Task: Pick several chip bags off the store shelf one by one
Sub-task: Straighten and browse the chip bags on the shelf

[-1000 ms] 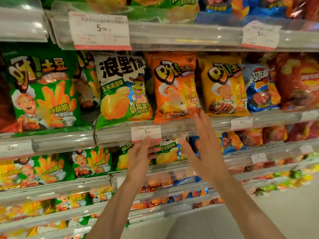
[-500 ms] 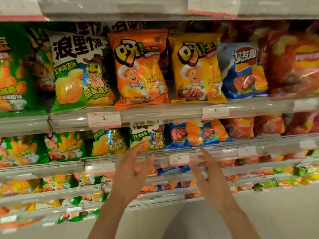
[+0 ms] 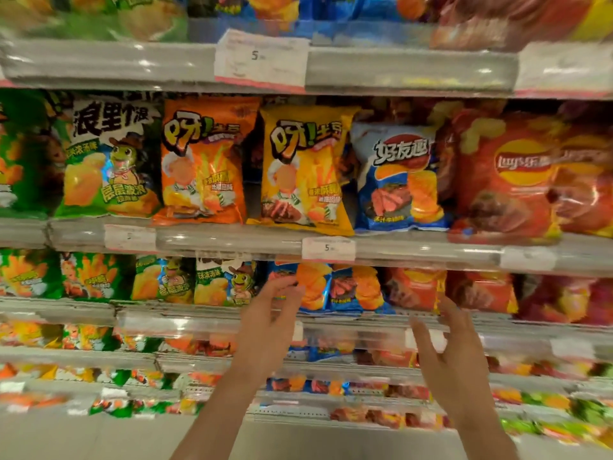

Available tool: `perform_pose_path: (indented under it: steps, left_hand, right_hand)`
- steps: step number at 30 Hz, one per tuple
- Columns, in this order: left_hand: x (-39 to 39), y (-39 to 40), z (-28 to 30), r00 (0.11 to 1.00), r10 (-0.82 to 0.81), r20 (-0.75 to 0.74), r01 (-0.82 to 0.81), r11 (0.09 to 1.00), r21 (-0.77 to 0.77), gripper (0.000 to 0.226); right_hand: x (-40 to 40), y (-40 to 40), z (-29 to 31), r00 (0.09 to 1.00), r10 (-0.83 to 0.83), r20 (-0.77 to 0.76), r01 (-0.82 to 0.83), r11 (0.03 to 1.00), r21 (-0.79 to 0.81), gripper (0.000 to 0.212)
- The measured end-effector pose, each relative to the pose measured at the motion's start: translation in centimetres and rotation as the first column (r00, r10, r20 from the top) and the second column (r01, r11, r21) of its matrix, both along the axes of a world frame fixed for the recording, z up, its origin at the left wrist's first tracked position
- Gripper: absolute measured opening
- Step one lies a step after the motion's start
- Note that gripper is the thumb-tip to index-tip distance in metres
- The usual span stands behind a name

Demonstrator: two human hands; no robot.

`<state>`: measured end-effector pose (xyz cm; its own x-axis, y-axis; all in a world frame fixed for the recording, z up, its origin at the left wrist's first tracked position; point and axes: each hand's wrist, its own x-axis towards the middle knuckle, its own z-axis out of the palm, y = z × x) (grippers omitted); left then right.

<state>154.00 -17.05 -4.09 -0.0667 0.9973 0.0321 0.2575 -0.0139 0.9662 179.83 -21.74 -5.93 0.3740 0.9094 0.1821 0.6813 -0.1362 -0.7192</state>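
Chip bags stand upright in rows on the store shelf point(image 3: 414, 250). At eye level sit a green frog bag point(image 3: 109, 161), an orange bag point(image 3: 204, 161), a yellow bag point(image 3: 305, 171), a blue bag point(image 3: 398, 177) and a large red bag point(image 3: 504, 177). My left hand point(image 3: 268, 320) is raised in front of the shelf below, fingers spread, its tips near small blue bags point(image 3: 318, 287). My right hand point(image 3: 447, 353) is also spread and empty, below small red bags point(image 3: 414, 287). Neither hand touches a bag.
A higher shelf point(image 3: 398, 66) carries more bags and a price tag point(image 3: 262, 59). Lower shelves point(image 3: 99, 356) hold blurred small packets. Pale floor point(image 3: 99, 439) shows at the bottom. Clear rails front every shelf.
The view has shifted, so the shelf row sits lower and more to the right. Both hands have moved right, still empty and spread.
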Motion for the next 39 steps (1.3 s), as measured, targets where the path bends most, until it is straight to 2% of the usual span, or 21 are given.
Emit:
perform_pose_path:
  steps: [2, 4, 8, 12, 15, 19, 23, 26, 30, 35, 39]
  left_hand:
    - [1.1, 1.3, 0.3, 0.998, -0.008, 0.056, 0.011, 0.999, -0.053, 0.023]
    - [2.1, 2.6, 0.9, 0.985, -0.005, 0.174, 0.024, 0.994, -0.109, 0.018]
    - [3.6, 5.0, 1.4, 0.929, 0.036, 0.368, 0.060, 0.967, -0.246, 0.025]
    - [4.1, 6.2, 0.8, 0.874, 0.060, 0.481, 0.085, 0.958, -0.274, 0.032]
    - [4.1, 6.8, 0.9, 0.848, 0.081, 0.524, 0.086, 0.955, -0.285, 0.036]
    - [3.9, 7.2, 0.8, 0.844, 0.064, 0.532, 0.101, 0.956, -0.275, 0.040]
    - [3.8, 7.0, 0.7, 0.851, 0.029, 0.524, 0.125, 0.959, -0.256, 0.037]
    - [3.8, 6.9, 0.8, 0.851, 0.008, 0.525, 0.136, 0.963, -0.235, 0.035]
    - [3.9, 6.6, 1.2, 0.858, 0.006, 0.513, 0.124, 0.968, -0.219, 0.035]
    - [3.9, 6.7, 1.0, 0.870, 0.022, 0.492, 0.106, 0.967, -0.232, 0.036]
    - [3.9, 6.7, 1.0, 0.865, 0.035, 0.501, 0.097, 0.967, -0.236, 0.036]
  right_hand:
    - [1.2, 0.7, 1.0, 0.999, -0.014, 0.039, 0.013, 0.999, 0.047, 0.067]
    - [1.7, 1.8, 2.2, 0.994, -0.019, 0.109, 0.004, 0.991, 0.136, 0.058]
    - [0.3, 4.8, 5.6, 0.967, 0.051, 0.251, -0.120, 0.956, 0.266, 0.037]
    - [-1.6, 8.3, 8.1, 0.915, 0.185, 0.360, -0.294, 0.914, 0.279, 0.037]
    - [-2.5, 10.3, 10.2, 0.890, 0.245, 0.385, -0.369, 0.882, 0.293, 0.035]
    - [-4.2, 13.0, 13.0, 0.900, 0.335, 0.280, -0.415, 0.857, 0.306, 0.040]
    - [-5.7, 16.1, 15.2, 0.848, 0.523, 0.083, -0.529, 0.832, 0.164, 0.074]
    - [-6.5, 18.2, 15.5, 0.784, 0.620, 0.028, -0.618, 0.777, 0.121, 0.089]
    - [-7.6, 19.6, 15.1, 0.741, 0.666, -0.090, -0.657, 0.746, 0.110, 0.089]
    - [-7.8, 20.4, 14.9, 0.738, 0.634, -0.229, -0.617, 0.773, 0.150, 0.082]
    - [-7.9, 20.3, 15.0, 0.754, 0.626, -0.199, -0.597, 0.780, 0.188, 0.090]
